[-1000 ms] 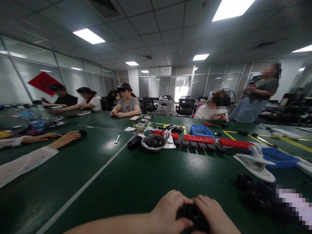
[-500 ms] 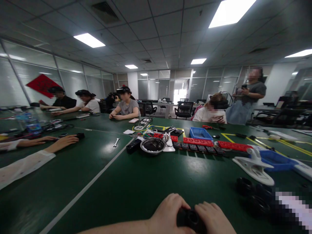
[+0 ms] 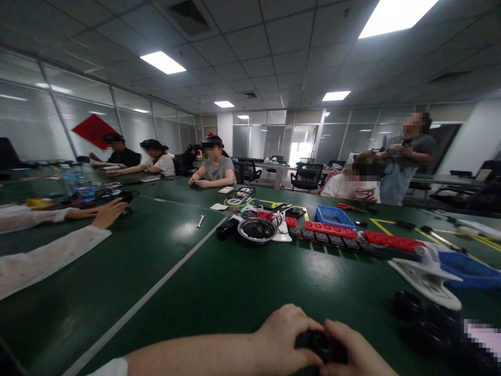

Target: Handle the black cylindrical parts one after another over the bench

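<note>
Low in the head view, my left hand (image 3: pixel 282 337) grips the left side of a black rounded part (image 3: pixel 318 342) with a round opening facing up. From the other side my right hand (image 3: pixel 358 349) closes on the same part, its fingers meeting those of my left hand at the top. Much of the part is hidden under the fingers, so its exact kind does not show. Several similar black ring-shaped pieces (image 3: pixel 428 334) stand on the green table (image 3: pixel 219 282) to the right of my hands.
Beyond my hands lie a metal bowl (image 3: pixel 257 230), red power strips (image 3: pixel 331 230), a blue tray (image 3: pixel 335 216) and a white clamp-like stand (image 3: pixel 426 282). A wrench (image 3: pixel 200 222) rests farther left. A co-worker's arms (image 3: pixel 58 256) reach in from the left.
My view has turned slightly left, shifting the scene rightward. My fingers have come together over the black part, which sits at a different tilt. The neighbour's hand on the left has shifted.
</note>
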Demonstrator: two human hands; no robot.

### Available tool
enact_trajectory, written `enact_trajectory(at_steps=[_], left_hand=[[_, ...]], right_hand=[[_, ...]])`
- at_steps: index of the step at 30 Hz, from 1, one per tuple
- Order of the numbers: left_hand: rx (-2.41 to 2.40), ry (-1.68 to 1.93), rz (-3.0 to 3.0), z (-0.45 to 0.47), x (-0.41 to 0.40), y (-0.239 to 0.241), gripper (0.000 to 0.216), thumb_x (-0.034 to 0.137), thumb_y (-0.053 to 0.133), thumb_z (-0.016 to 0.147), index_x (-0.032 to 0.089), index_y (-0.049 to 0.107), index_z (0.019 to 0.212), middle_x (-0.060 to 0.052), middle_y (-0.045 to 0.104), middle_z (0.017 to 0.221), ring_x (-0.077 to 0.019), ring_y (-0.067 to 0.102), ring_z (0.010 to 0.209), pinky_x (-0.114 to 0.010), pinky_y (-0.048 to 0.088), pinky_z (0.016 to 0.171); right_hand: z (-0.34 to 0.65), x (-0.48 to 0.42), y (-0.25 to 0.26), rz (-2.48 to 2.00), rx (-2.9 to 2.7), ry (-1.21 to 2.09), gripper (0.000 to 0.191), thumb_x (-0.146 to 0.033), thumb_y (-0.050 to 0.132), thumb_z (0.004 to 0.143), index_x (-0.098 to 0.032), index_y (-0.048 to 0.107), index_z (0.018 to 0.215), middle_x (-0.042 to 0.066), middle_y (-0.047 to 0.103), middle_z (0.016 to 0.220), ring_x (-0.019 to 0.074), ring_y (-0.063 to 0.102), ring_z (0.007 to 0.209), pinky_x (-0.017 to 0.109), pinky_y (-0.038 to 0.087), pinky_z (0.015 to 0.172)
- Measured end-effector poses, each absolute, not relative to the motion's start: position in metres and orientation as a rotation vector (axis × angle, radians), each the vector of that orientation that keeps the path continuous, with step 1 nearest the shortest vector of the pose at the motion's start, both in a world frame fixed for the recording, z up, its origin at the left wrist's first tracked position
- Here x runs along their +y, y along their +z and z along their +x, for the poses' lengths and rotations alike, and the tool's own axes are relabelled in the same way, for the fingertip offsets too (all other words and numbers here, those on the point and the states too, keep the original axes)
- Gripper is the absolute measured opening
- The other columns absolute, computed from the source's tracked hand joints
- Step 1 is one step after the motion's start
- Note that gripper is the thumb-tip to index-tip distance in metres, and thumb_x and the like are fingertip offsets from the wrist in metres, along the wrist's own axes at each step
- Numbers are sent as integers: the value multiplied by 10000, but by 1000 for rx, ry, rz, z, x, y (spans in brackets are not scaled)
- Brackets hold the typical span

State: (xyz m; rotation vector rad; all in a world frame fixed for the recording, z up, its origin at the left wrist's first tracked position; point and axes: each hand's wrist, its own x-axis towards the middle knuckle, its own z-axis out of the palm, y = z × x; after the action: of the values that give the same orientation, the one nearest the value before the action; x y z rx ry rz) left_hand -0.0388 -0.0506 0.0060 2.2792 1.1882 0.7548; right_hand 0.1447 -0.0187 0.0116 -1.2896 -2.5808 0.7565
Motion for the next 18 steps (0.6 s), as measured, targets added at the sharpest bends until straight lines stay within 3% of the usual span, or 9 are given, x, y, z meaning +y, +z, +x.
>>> enact_trajectory(at_steps=[4,7,10,12,18], left_hand=[[1343,817,2191,-35,-55,7,405,286,753,681,222,588,1045,-19,580,914,-202,516,862,-288,413,765],[1302,827,2210,-36,-59,9,395,251,719,718,220,570,1083,-22,576,942,-200,507,887,-290,408,792],[1216,806,2255,-38,-60,10,419,224,691,750,220,541,1141,-30,573,984,-196,501,918,-286,401,822],[1199,799,2259,-39,-59,10,442,210,692,750,206,532,1161,-41,572,1007,-198,499,931,-285,402,828],[1182,838,2246,-39,-54,7,438,198,758,675,209,581,1076,-24,590,929,-191,520,880,-271,411,784]], right_hand=[[136,-26,8,-1348,-2580,419,252,-430,584,724,-189,610,793,60,630,767,242,565,726,330,388,661],[142,-27,11,-1280,-2620,418,339,-449,648,669,-182,620,877,82,634,858,273,562,807,373,394,728],[153,-26,16,-1173,-2631,637,457,-386,663,666,-196,575,1072,99,587,1056,279,524,965,374,388,832],[158,-25,20,-1154,-2616,776,433,-296,621,695,-208,558,1114,94,558,1118,266,498,1028,361,372,880],[149,-25,22,-1225,-2567,768,226,-122,571,637,-164,619,854,52,608,875,214,547,840,303,410,742]])
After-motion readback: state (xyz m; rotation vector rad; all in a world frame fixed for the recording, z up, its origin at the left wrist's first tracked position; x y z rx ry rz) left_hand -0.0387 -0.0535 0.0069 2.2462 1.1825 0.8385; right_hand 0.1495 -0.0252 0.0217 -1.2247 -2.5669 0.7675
